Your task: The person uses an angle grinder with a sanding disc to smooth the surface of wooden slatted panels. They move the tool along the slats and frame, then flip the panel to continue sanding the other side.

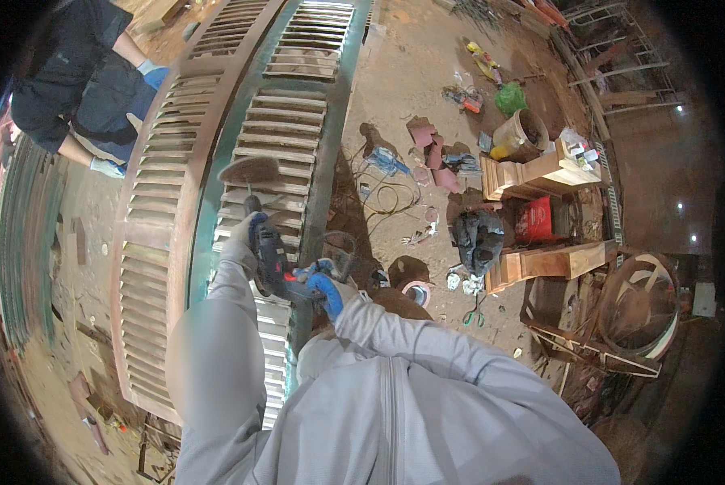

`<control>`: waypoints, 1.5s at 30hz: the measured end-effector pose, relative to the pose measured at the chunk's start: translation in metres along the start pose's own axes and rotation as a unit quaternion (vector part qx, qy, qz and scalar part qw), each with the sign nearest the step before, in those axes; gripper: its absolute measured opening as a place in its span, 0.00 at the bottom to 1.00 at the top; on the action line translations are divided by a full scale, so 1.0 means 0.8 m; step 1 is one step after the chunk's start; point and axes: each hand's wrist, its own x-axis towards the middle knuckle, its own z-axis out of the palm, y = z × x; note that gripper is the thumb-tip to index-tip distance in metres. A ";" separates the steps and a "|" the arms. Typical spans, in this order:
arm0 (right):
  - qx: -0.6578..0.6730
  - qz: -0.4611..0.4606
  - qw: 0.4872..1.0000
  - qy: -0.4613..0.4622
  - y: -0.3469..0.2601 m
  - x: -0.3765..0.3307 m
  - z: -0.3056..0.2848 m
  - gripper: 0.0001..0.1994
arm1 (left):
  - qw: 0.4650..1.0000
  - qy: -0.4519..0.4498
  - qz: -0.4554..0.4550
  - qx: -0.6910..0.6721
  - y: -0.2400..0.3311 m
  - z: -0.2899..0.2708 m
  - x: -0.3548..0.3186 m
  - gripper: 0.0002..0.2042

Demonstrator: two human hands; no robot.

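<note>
- Head view: the left hand, gloved, is wrapped around the front part of a dark power tool with a red mark on its body;
- the right hand, in a blue-and-grey glove, grips the rear end of the same tool;
- the tool is over the green-framed shutter, its round brownish disc at the far end, above the pale slats; whether disc and slats touch, I cannot tell;
- a slatted brown shutter lies alongside, to the left;
- past its outer edge is a co-worker in dark clothing, one gloved hand near that edge;
- on the floor to the right, a blue tool lies near reddish sheets; farther off, a green bag sits near a bucket;
- green-handled scissors lie below a black bag.
</note>
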 end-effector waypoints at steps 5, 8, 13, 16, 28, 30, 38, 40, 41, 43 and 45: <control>-0.016 -0.062 0.998 -0.006 0.021 0.018 -0.016 0.07 | 0.997 -0.009 0.066 0.034 0.025 0.025 0.010 0.10; 0.006 -0.046 0.998 -0.040 0.028 0.003 -0.004 0.07 | 0.934 -0.006 0.291 0.206 -0.001 -0.105 0.099 0.07; 0.037 -0.094 0.995 0.020 0.018 -0.014 -0.051 0.08 | 0.992 -0.100 0.005 0.079 -0.033 0.018 0.090 0.09; 0.045 -0.095 0.994 0.028 -0.002 -0.016 -0.053 0.07 | 0.992 -0.116 -0.058 0.003 -0.034 0.039 0.079 0.10; 0.112 -0.022 0.993 0.024 -0.005 0.043 -0.023 0.04 | 1.000 0.015 0.008 0.026 0.020 0.026 0.052 0.08; 0.098 0.006 0.995 0.018 -0.017 0.046 -0.007 0.04 | 0.989 -0.020 0.116 0.085 0.027 0.001 0.052 0.08; 0.024 -0.033 0.999 0.033 -0.017 0.047 0.010 0.06 | 0.999 0.028 0.016 0.043 0.046 -0.001 0.049 0.09; -0.010 -0.026 0.999 0.022 -0.025 0.036 0.002 0.06 | 1.000 -0.021 -0.014 0.017 0.041 0.024 0.032 0.09; 0.008 -0.032 0.999 0.036 -0.029 0.031 -0.001 0.06 | 0.999 -0.045 -0.030 0.005 0.038 0.032 0.030 0.09; 0.040 -0.037 0.997 0.054 -0.037 0.015 -0.002 0.05 | 0.999 -0.052 -0.006 0.003 0.021 0.022 0.042 0.09; 0.063 -0.017 0.997 0.052 -0.021 0.016 -0.022 0.04 | 0.999 -0.039 -0.008 0.025 0.013 0.023 0.052 0.10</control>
